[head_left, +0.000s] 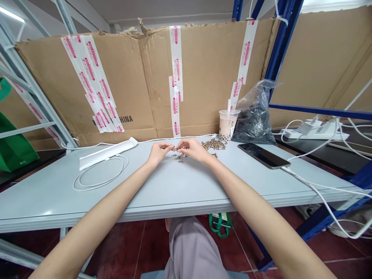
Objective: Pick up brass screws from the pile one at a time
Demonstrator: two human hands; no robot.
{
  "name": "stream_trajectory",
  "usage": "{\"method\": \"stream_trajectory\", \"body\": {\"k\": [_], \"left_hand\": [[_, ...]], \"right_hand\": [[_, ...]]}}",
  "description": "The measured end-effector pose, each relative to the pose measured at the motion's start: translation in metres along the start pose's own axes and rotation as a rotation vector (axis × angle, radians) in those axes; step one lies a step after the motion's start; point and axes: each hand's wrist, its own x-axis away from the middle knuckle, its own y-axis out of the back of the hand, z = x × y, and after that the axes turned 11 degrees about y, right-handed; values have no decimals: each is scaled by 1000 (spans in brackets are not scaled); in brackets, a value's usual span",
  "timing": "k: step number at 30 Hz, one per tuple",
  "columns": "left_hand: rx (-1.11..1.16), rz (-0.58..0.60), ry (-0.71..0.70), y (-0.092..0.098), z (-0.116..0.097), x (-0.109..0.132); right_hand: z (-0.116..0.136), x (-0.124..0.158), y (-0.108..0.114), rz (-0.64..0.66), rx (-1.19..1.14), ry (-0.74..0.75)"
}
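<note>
My left hand (159, 152) and my right hand (192, 149) meet over the middle of the grey table (174, 186), fingertips nearly touching. Both hands are closed in a pinch around a small brass-coloured metal part (175, 149) between them. Several similar small metal pieces (181, 160) lie loose on the table just below the fingertips. To the right of my right hand is a heap of small brass-coloured parts (214, 144). The exact shape of the held part is too small to make out.
A plastic drink cup (226, 128) and a clear bag of black material (252, 124) stand at the back right, with a phone (264, 155) in front. White cable (100, 182) and a white strip (107, 154) lie left. Taped cardboard (203, 77) forms the back.
</note>
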Motion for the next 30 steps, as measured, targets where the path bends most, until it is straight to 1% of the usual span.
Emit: {"method": "stream_trajectory", "body": {"k": [4, 8, 12, 14, 16, 21, 26, 30], "left_hand": [[-84, -70, -93, 1, 0, -1], [-218, -154, -140, 1, -1, 2], [-349, -204, -255, 1, -4, 8], [-407, -210, -300, 1, -4, 10], [-428, -208, -315, 2, -5, 10], [-390, -222, -334, 4, -4, 8], [-450, -207, -416, 6, -5, 9], [-485, -176, -415, 7, -6, 10]], "right_hand": [[4, -1, -1, -22, 53, -17], [7, -1, -1, -43, 101, -47], [8, -1, -3, -53, 44, -48], [6, -1, -5, -59, -24, -48], [5, -1, -6, -77, -102, -64], [1, -3, -8, -111, -315, -98], [-4, -4, -9, -144, -387, -125], [-5, -4, -9, -158, -383, -140]]}}
